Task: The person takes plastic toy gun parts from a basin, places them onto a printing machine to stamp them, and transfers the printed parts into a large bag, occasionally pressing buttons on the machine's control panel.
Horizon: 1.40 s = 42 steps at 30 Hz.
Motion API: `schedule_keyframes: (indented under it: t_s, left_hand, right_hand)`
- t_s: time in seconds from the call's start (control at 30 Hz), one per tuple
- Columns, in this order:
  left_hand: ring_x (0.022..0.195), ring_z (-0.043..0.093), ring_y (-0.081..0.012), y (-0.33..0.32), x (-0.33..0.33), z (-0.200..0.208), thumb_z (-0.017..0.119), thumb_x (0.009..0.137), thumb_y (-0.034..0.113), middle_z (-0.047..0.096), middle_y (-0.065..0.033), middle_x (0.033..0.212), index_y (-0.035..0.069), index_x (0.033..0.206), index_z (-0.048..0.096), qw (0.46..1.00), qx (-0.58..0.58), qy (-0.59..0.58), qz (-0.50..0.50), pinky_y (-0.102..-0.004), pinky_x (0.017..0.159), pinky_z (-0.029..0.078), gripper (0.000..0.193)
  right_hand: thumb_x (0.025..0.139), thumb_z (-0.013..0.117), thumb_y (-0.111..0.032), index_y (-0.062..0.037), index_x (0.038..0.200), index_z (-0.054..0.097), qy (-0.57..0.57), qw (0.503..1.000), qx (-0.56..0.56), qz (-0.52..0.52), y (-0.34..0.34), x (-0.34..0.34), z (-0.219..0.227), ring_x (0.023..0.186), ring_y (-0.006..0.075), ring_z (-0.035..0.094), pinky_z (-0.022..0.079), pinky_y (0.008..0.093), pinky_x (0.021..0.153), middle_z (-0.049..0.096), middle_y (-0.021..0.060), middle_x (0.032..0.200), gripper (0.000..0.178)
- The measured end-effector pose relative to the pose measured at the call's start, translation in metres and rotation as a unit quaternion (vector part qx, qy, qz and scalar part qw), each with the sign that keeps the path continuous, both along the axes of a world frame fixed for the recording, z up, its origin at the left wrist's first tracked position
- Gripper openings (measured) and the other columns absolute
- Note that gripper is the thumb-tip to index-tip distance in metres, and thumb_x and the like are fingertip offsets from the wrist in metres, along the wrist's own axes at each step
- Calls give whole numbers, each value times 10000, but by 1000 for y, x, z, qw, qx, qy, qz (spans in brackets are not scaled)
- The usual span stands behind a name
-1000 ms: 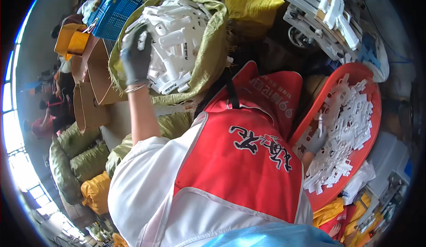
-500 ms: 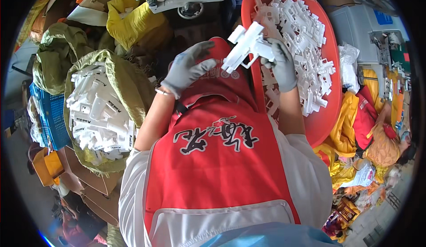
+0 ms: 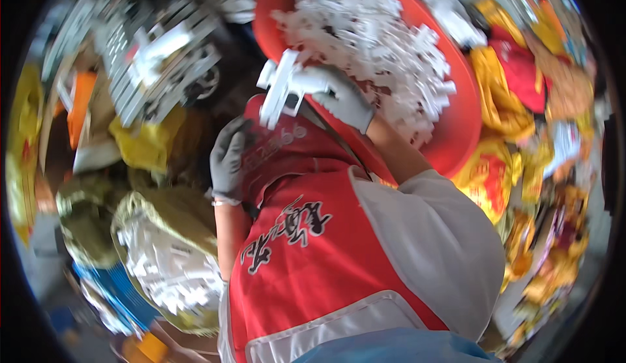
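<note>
My right hand [image 3: 345,100], in a grey glove, grips a white plastic toy gun [image 3: 281,90] by its handle end, in front of the red tub [image 3: 464,118]. A heap of similar white toy gun pieces [image 3: 365,27] fills much of that tub. My left hand [image 3: 228,159], also gloved in grey, hovers over my lap, below and left of the toy gun and apart from it. Its fingers are loosely bent and somewhat blurred, with nothing seen in them. At the lower left, an olive woven sack [image 3: 140,206] holds white plastic parts [image 3: 171,262].
A grey slatted stand [image 3: 120,79] at the upper left bears a white object [image 3: 160,50], blurred. Beside the sack are a blue crate [image 3: 120,291] and a yellow bag [image 3: 153,145]. Yellow and red bags [image 3: 495,174] crowd the right side.
The whole view has swung round, shifting the tub left and up and bringing in more of the stand. My right hand keeps the toy gun, now more upright. My left hand has dropped away from it.
</note>
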<state>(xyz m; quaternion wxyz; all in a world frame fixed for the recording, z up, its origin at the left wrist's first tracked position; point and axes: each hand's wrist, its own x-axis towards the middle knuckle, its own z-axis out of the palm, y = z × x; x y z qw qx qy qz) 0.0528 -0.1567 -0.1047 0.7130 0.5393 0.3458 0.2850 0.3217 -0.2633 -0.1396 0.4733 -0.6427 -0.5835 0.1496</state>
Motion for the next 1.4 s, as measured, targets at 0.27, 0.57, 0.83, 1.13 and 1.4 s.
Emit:
schedule_keyframes:
  t_s: [0.27, 0.57, 0.83, 1.13, 1.4]
  left_hand:
    - [974, 582, -120, 5, -5, -40, 502, 974, 190, 612, -64, 1145, 9, 1212, 560, 997, 8, 71, -35, -265, 862, 456, 304]
    - [931, 603, -112, -10, -34, -74, 503, 955, 155, 643, -70, 1078, -7, 1234, 548, 970, 42, 220, -94, -248, 809, 485, 326]
    - [904, 585, -95, -29, -35, -76, 512, 958, 193, 642, -44, 1065, 9, 1212, 570, 927, 42, 351, -126, -240, 803, 475, 318]
    - [1029, 622, -214, -26, -11, -73, 548, 907, 218, 658, -125, 1111, 16, 1176, 593, 888, 124, 408, -172, -317, 886, 467, 340]
    - [1048, 617, -296, -36, -37, -86, 534, 900, 247, 640, -173, 1116, 39, 1187, 586, 828, 155, 492, -220, -359, 894, 472, 358]
  right_hand:
    - [899, 555, -230, -81, 953, 577, 415, 766, 99, -481, -204, 189, -121, 585, 67, 496, 373, 214, 493, 548, -18, 731, 160]
    - [899, 499, -331, -52, 953, 613, 363, 525, -246, -729, -279, 231, -136, 611, 213, 613, 474, 336, 501, 614, 124, 794, 306]
    - [866, 415, -466, -93, 1118, 593, 59, 683, -441, -579, -197, 261, -225, 1068, 400, 579, 451, 500, 902, 577, 220, 1195, 485]
    - [926, 350, -390, -111, 1077, 619, 110, 714, -302, -622, -252, 290, -210, 1019, 391, 597, 490, 487, 836, 633, 176, 1075, 416]
    - [893, 388, -421, -84, 1080, 623, 200, 700, -201, -655, -214, 415, -285, 985, 393, 616, 501, 459, 825, 644, 200, 1043, 451]
